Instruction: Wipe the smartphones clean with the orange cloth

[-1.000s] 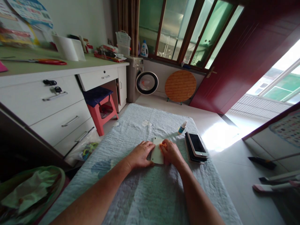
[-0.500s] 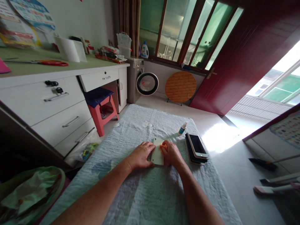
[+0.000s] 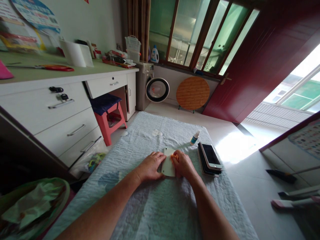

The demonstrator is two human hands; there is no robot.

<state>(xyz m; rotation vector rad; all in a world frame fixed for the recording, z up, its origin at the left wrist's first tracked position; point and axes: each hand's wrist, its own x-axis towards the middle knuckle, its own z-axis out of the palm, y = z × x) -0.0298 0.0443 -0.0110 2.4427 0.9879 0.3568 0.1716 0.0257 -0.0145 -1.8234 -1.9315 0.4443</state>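
Note:
A white phone (image 3: 168,166) lies face down on the cloth-covered table, its back with a small camera hole upward. My left hand (image 3: 151,165) holds the phone by its left side, fingers at the upper edge and thumb near the lower corner. My right hand (image 3: 184,164) is closed on a small orange cloth (image 3: 174,156) and presses it against the right part of the phone's back. Most of the cloth is hidden under the fingers. To the right sits a stack of phones (image 3: 212,156), and behind it a small spray bottle (image 3: 195,137) stands upright.
A pale quilted cloth (image 3: 145,133) covers the table. On the left are a white desk (image 3: 62,116), a red stool (image 3: 106,128) and a bin (image 3: 66,191). Farther off are a washing machine (image 3: 143,93) with its door ajar and a round wooden tabletop (image 3: 193,93).

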